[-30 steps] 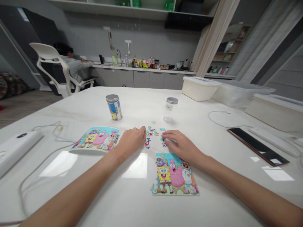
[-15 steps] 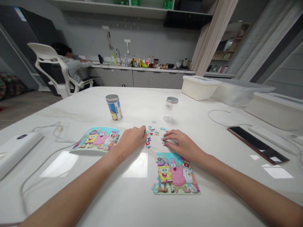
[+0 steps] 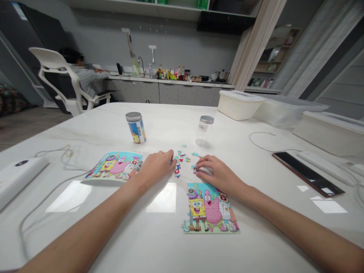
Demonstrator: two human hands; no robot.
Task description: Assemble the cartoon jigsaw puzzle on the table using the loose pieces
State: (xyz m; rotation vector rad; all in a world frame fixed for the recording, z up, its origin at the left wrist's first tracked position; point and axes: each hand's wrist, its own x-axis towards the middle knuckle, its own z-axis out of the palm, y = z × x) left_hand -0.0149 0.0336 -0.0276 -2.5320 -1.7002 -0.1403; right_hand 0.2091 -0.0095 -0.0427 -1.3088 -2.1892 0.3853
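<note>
Between our left hand and right hand, both half-curled, holdings undeterminable, we note loose puzzle pieces; lowering the latter hand might disjoint the partial puzzle on its near side.

Both hands forward, loosely curled

No legible lettering anywhere.

narrow gap at frame centre between left hand and right hand, loose puzzle pieces littering it, wide lane above between printed jar and clear jar, joined puzzle blocking below right, clearance under right hand hard to judge
</note>
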